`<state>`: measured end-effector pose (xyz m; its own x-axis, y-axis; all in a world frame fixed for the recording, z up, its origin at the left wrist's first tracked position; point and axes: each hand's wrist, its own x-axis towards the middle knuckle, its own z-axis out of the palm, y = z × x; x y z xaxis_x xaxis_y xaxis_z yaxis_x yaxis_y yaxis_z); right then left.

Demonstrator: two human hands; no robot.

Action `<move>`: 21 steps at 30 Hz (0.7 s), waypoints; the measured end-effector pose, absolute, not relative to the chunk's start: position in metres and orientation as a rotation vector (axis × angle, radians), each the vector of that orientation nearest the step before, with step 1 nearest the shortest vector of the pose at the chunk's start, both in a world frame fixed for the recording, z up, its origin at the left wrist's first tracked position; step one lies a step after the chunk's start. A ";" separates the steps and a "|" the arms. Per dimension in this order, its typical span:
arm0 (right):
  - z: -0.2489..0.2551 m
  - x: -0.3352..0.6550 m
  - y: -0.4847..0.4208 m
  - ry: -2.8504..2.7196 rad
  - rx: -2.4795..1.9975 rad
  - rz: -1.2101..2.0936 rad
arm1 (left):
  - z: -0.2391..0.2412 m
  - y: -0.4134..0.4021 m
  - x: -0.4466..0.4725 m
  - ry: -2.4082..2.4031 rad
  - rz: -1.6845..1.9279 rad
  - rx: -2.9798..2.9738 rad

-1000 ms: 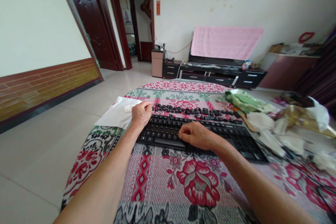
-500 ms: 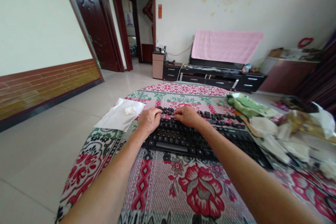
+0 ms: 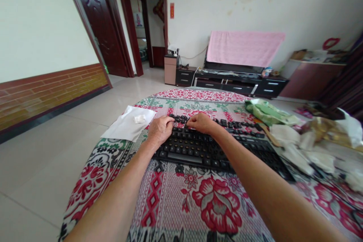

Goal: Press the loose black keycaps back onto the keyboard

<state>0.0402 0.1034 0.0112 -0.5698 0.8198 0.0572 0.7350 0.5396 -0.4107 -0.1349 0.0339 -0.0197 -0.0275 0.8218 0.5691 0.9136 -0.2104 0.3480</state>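
Observation:
A black keyboard [image 3: 204, 151] lies on a round table covered with a red-flowered cloth [image 3: 210, 204]. Beyond its far edge runs a row of loose black keycaps [image 3: 238, 124]. My left hand [image 3: 160, 129] rests curled at the keyboard's far left corner, fingertips by the first loose keycaps. My right hand [image 3: 200, 123] is curled over the keyboard's top row, fingers pinched at the loose keycaps; what it pinches is hidden. The two hands are close together, almost touching.
A white paper sheet [image 3: 129, 125] with a small white wad lies left of the keyboard at the table's edge. Green cloth [image 3: 266, 112] and crumpled white and gold wrappings [image 3: 317, 140] crowd the right side. A cable runs along the right. Tiled floor lies to the left.
My right hand has moved from the keyboard's front rows up to the far row of loose keycaps. My left hand has shifted slightly right toward it. The view tilted a little.

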 end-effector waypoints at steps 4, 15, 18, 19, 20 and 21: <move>0.014 0.054 0.099 -2.426 -1.215 0.701 | -0.017 0.033 -0.134 -1.883 -1.041 -2.100; 0.034 0.101 0.053 -2.338 -1.204 1.174 | -0.012 0.025 -0.117 -1.774 -0.970 -2.246; 0.034 0.108 0.041 -2.368 -1.190 1.269 | -0.012 0.025 -0.115 -1.776 -0.977 -2.257; 0.033 0.109 0.038 -2.379 -1.193 1.291 | -0.012 0.025 -0.115 -1.781 -0.976 -2.257; 0.032 0.110 0.035 -2.390 -1.202 1.303 | -0.012 0.025 -0.115 -1.788 -0.973 -2.255; 0.031 0.110 0.033 -2.403 -1.213 1.300 | -0.013 0.025 -0.115 -1.794 -0.970 -2.250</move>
